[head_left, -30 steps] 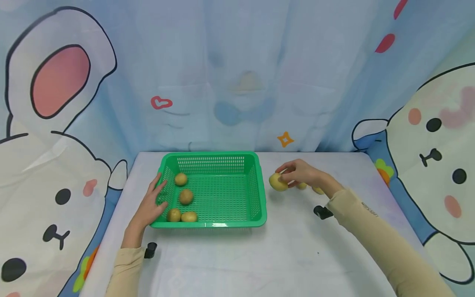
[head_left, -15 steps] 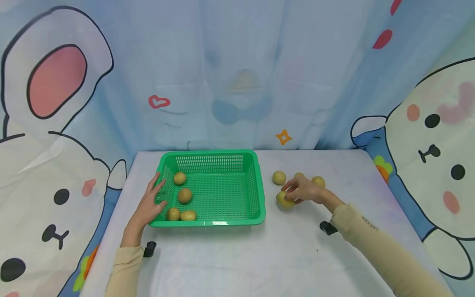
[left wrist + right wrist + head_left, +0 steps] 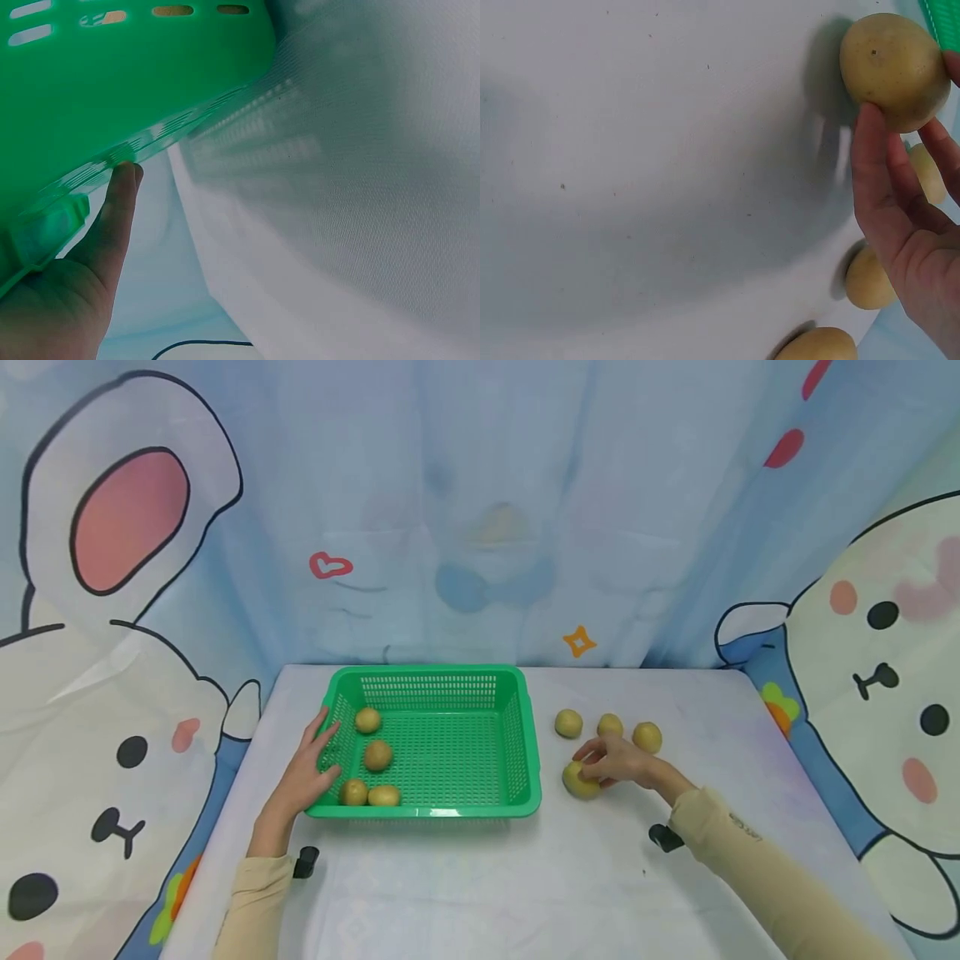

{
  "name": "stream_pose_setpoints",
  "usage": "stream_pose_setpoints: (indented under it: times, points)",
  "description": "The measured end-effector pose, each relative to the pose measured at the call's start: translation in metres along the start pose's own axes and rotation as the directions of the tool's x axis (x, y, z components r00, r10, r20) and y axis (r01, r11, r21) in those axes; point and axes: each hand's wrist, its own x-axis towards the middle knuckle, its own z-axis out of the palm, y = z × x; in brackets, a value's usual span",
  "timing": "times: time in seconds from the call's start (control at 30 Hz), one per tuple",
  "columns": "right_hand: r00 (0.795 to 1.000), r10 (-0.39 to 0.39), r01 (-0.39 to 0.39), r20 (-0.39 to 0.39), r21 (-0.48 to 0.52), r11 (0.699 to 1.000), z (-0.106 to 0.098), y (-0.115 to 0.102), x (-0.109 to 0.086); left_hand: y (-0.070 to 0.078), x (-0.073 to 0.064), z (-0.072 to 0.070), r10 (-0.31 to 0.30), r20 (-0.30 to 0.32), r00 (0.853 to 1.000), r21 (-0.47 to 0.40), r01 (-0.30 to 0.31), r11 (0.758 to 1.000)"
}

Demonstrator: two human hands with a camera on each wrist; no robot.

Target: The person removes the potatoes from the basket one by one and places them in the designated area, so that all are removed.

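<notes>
My right hand (image 3: 618, 760) pinches a yellow-brown potato (image 3: 895, 71) between thumb and fingertips, close over the white table right of the basket. Three more potatoes lie just beyond that hand in the head view: a left one (image 3: 568, 723), a middle one (image 3: 610, 725) and a right one (image 3: 647, 737). At the left side of the green plastic basket (image 3: 420, 812), my left hand (image 3: 303, 774) rests on the rim with its fingers spread. The left wrist view shows one straight finger (image 3: 120, 199) against the rim from outside.
Several potatoes sit along the left part of the basket, one of them a rounder brown potato (image 3: 377, 756). A blue curtain (image 3: 480, 510) with cartoon prints hangs behind the white table (image 3: 480, 893) and along both sides.
My right hand has brought its potato toward the front of the table and lower, which uncovers the three potatoes behind it. The left hand stays on the basket rim.
</notes>
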Motion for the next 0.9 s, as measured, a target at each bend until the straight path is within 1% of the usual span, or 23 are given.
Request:
stream_pose_setpoints:
  times: [0.17,0.23,0.4,0.57,0.67,0.73,0.8,0.9]
  points:
    - [1.000,0.008,-0.008,0.024,-0.002,1.000,-0.001,0.001,0.000,0.001,0.000,0.000,-0.001,-0.005,1.000,0.001,0.001,1.000]
    - [0.999,0.026,-0.025,0.038,-0.010,1.000,-0.004,-0.001,0.000,0.001,0.001,-0.001,0.001,-0.007,1.000,0.002,-0.001,1.000]
    - [0.996,0.064,-0.062,0.062,-0.031,0.998,-0.014,-0.015,-0.002,-0.001,0.002,0.000,0.003,-0.007,1.000,0.003,-0.003,1.000]
    - [0.994,0.054,-0.052,0.096,-0.031,0.998,-0.022,-0.035,0.000,-0.001,0.002,0.001,-0.004,-0.005,1.000,-0.007,0.004,1.000]
    - [0.992,0.034,-0.031,0.118,-0.025,0.999,-0.026,-0.048,0.001,-0.001,0.002,0.002,-0.007,-0.001,1.000,-0.003,0.007,1.000]
    - [0.993,0.013,-0.010,0.119,-0.023,1.000,-0.030,-0.058,0.001,-0.001,0.003,0.001,-0.005,-0.001,1.000,0.000,0.005,1.000]
    - [0.994,-0.016,0.018,0.111,-0.013,1.000,-0.033,-0.070,0.001,-0.002,0.003,0.001,-0.002,0.000,1.000,0.003,0.002,1.000]
    - [0.993,-0.080,0.079,0.083,0.012,0.997,-0.037,-0.087,0.004,-0.003,0.003,0.000,-0.005,0.004,1.000,-0.002,0.005,1.000]
